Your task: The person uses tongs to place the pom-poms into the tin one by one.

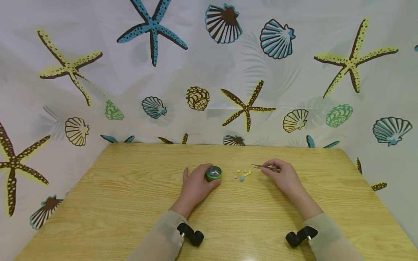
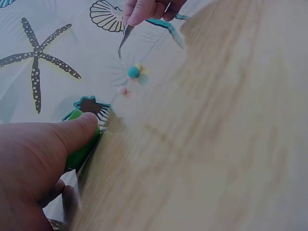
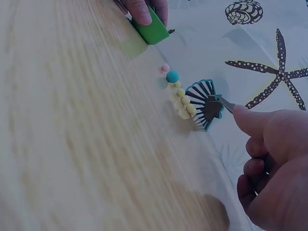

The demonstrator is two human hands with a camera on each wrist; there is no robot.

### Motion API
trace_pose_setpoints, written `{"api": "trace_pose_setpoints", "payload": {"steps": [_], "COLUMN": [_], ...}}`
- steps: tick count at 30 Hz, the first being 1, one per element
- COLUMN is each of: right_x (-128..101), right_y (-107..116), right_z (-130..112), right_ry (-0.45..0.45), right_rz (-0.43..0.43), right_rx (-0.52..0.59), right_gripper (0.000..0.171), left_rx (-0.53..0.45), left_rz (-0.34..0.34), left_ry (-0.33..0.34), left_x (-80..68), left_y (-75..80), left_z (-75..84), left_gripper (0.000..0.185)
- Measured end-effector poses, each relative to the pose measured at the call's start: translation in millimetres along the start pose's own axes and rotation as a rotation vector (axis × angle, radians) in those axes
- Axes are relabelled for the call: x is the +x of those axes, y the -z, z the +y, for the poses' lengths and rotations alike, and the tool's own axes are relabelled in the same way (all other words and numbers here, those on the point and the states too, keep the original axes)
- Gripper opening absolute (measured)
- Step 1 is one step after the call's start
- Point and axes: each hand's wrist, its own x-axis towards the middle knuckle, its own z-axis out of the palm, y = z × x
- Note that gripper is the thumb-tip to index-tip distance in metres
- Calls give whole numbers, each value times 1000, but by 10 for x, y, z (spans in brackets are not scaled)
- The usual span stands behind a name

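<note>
I've got shell-print cloth [image 1: 183, 76] across the back and a wood-grain table [image 1: 238, 221] in front. Left hand [image 1: 196, 184] is curled partway around a green cup [image 1: 213, 179], thumb on the near side; cup sits upright on the table, silvery inside. Right hand [image 1: 285, 178] is closed in a pinch on tweezers [image 1: 257, 166], tips angled left. On the table between cup and tweezers I see one blue bead [image 1: 242, 179], the biggest, just beside smaller yellow beads [image 1: 245, 175] and pink beads [image 1: 236, 177].
</note>
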Motion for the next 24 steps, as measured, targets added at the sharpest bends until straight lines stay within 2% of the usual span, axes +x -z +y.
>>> {"api": "trace_pose_setpoints", "payload": {"steps": [24], "right_x": [19], "right_y": [-50], "right_z": [57], "right_ry": [-18], "right_rz": [-22], "right_rx": [-55], "right_gripper": [19], "left_rx": [-1], "left_rz": [9], "left_ry": [-15], "left_x": [-11], "left_y": [28], "left_z": [17], "left_gripper": [65]}}
